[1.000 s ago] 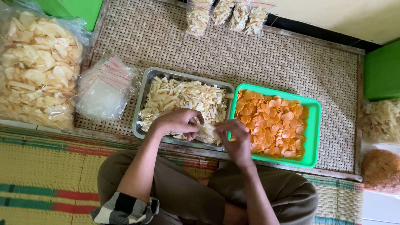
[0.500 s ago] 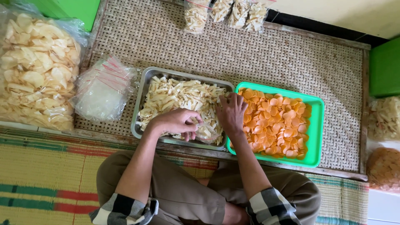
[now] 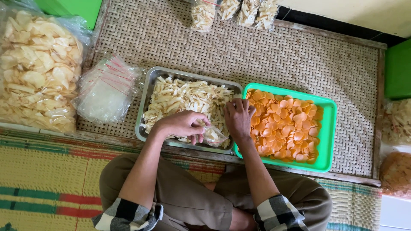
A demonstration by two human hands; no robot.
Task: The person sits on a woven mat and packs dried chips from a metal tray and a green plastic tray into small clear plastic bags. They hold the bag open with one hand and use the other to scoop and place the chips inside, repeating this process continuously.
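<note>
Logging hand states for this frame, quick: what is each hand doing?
Left hand: closed, pinching the small clear bag.
Right hand: fingers curled among pale chips; grasp cannot be told.

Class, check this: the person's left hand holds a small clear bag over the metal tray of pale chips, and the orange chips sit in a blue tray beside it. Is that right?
Not quite. The tray holding the orange chips is green, not blue, as the head view shows. The rest stands: the left hand holds the small clear bag over the metal tray of pale chips.

A large bag of pale crackers, a stack of empty plastic bags and four filled packets.
</note>
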